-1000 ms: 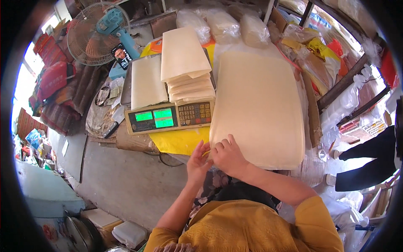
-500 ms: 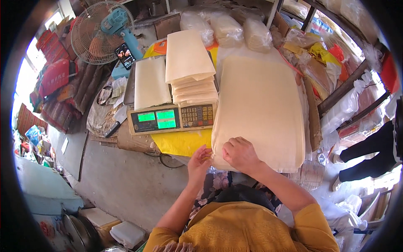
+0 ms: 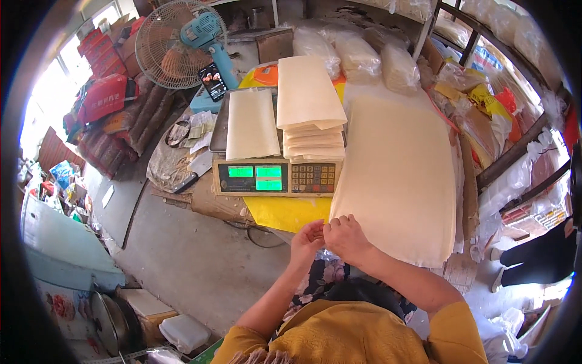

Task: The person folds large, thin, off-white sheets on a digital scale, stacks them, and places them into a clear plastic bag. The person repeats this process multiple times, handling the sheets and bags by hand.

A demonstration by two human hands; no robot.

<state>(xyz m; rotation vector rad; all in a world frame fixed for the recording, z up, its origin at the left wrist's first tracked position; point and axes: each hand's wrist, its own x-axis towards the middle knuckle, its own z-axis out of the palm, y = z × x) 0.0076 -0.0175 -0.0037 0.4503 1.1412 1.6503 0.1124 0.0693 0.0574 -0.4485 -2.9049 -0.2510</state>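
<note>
A tall stack of large, thin cream sheets (image 3: 400, 176) lies in front of me, right of centre. At its near left corner my right hand (image 3: 348, 240) is closed, its curled fingers pinching the top sheet's edge. Touching it from the left is my left hand (image 3: 308, 241), with fingers bent together; what lies between its fingertips is hidden. Beyond my hands a digital scale (image 3: 315, 192) with green displays carries a folded pile of cream sheets (image 3: 309, 97) and a lower, flat folded pile (image 3: 251, 124) beside it.
Left of the scale are a knife (image 3: 186, 182), a phone (image 3: 213, 82) and a fan (image 3: 182, 45). Plastic-wrapped bundles (image 3: 357, 57) line the back. A yellow sheet (image 3: 285, 212) sticks out beneath the scale. Another person's dark-trousered legs (image 3: 536, 258) stand at the right.
My view has shifted, so the table sits lower and farther right. My left hand has moved from the stack's edge to meet my right hand at the corner.
</note>
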